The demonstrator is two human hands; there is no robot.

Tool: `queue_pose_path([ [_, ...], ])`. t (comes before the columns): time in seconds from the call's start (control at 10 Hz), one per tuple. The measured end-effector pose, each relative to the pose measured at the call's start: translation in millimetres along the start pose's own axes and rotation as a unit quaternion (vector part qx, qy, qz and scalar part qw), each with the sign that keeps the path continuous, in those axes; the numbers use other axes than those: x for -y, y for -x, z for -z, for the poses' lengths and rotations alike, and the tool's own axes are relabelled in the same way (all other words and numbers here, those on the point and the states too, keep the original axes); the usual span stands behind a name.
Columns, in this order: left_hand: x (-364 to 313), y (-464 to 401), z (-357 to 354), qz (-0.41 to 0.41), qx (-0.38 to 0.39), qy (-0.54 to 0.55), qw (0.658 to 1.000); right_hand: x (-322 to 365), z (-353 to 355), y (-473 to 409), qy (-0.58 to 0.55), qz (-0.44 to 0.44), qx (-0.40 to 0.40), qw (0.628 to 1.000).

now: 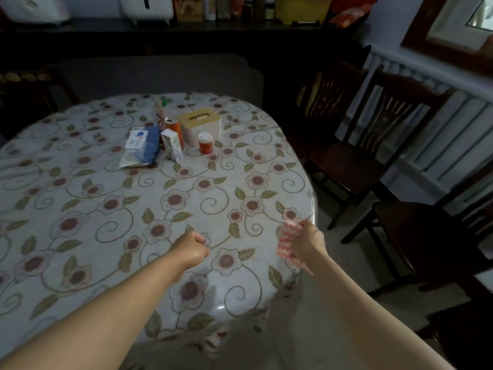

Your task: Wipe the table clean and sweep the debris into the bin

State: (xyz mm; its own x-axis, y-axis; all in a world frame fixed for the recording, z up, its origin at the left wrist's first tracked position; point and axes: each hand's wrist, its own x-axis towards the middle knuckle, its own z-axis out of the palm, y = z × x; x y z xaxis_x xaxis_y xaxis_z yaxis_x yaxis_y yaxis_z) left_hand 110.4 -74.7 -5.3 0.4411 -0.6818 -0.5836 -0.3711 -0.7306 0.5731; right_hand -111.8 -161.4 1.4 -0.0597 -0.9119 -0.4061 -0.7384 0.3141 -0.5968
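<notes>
A round table [80, 209] with a flowered cloth under a clear cover fills the view. My right hand [309, 241] grips a pink-and-white patterned cloth [288, 239] at the table's near right edge. My left hand [194, 248] is curled into a fist above the near part of the table; whether it holds anything is hidden. No bin is in view.
At the table's middle stand a tissue box [200, 126], a wet-wipes pack [140, 148], a small carton [172, 144], an orange can [174, 128] and a red-and-white cup [205, 142]. Dark wooden chairs [373, 145] stand to the right. A cluttered sideboard [186, 25] runs along the back.
</notes>
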Motion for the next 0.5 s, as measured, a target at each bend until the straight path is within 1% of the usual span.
queue_pose_path([
  [0.1, -13.6, -11.4, -18.7, 0.017, 0.010, -0.006, 1.000, -10.0, 1.0, -29.6, -0.020, 0.000, 0.030, 0.999],
  [0.3, -29.3, -29.8, -47.2, 0.033, 0.013, 0.003, 0.999, -8.4, -9.8, -63.7, -0.023, 0.002, 0.097, 0.995],
  [0.4, -34.1, -37.2, -51.6, 0.042, 0.009, 0.009, 0.999, -14.7, -27.9, -84.0, 0.042, 0.014, 0.116, 0.992],
  [0.5, -37.0, -41.9, -50.1, 0.042, 0.000, -0.012, 0.999, -17.1, -39.0, -88.1, 0.071, 0.025, 0.121, 0.990],
])
